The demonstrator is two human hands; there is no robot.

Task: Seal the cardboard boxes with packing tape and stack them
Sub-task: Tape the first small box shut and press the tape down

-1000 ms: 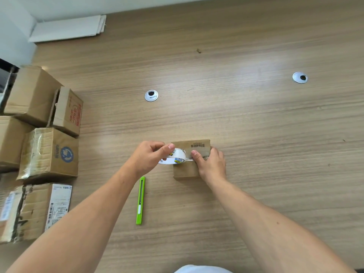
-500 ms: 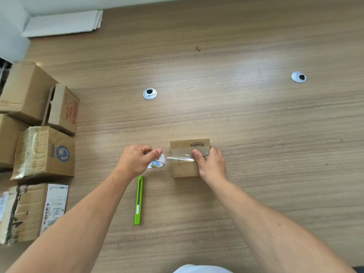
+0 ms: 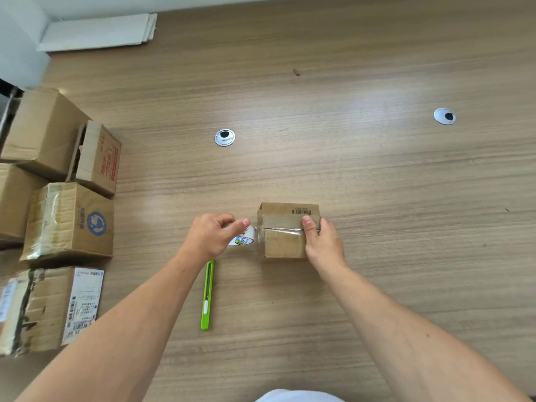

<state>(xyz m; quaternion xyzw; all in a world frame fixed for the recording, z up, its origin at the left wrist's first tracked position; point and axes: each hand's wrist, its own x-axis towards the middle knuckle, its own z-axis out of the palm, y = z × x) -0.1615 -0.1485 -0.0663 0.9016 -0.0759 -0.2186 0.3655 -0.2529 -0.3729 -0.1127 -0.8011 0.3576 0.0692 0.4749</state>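
1. Box (image 3: 285, 246): small carton, set mid-table (image 3: 377, 169), in reach of both hands. Flaps are shut; seam runs L–R across top; barcode on far flap.
2. Tape (image 3: 282, 231): clear strip, laid along seam, long axis L–R. Right end is pinned under a thumb; left end is carried past box's left edge to roll.
3. Roll (image 3: 245, 239): white, printed label, held just left of box at approx. top-edge height. Contact w/ box can't be told.
4. L hand (image 3: 210, 236): fingers are curled round roll, thumb laid over its far rim.
5. R hand (image 3: 323, 245): thumb (image 3: 307, 223) is pressed flat on tape towards box's right end; other fingers are wrapped down right side, mostly hidden. Box is clamped in place.
6. Cutter (image 3: 207, 294): green, laid on table just near of L wrist, long axis near–far. Blade state can't be told.
7. Side boxes (image 3: 69, 221): group at left table edge, some taped, not yet stacked.

Key relation: roll lies left of pinning thumb, on the seam line. Next move is judged to be taking tape down left face, then a cut. Cutter is nearer L hand; that hand is occupied by roll, so a swap is prob. needed.
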